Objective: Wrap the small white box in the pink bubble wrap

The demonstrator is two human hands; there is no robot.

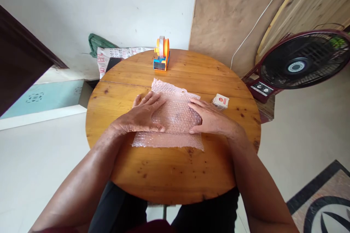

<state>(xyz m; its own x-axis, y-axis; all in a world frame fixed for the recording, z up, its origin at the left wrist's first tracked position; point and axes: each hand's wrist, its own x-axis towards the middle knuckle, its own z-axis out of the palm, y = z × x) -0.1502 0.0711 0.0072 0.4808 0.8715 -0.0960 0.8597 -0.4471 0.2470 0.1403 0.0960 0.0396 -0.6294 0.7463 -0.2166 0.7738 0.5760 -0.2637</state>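
A pinkish, see-through sheet of bubble wrap [175, 113] lies on the round wooden table in front of me. Its near edge forms a strip [169, 141] below a crease, and its far edge is ragged. My left hand [144, 113] rests flat on the sheet's left side, fingers spread and thumb along the crease. On the right side lies my right hand [206, 116], with its fingers and thumb apart on the wrap. Just beyond that hand stands a small white box [220, 101] with a red mark.
An orange and blue tape dispenser [162, 54] stands near the far edge of the wooden table [169, 178]. To the right is a dark red fan [295, 67]. A printed sack [120, 54] and a green bag [100, 43] lie behind the table by the wall.
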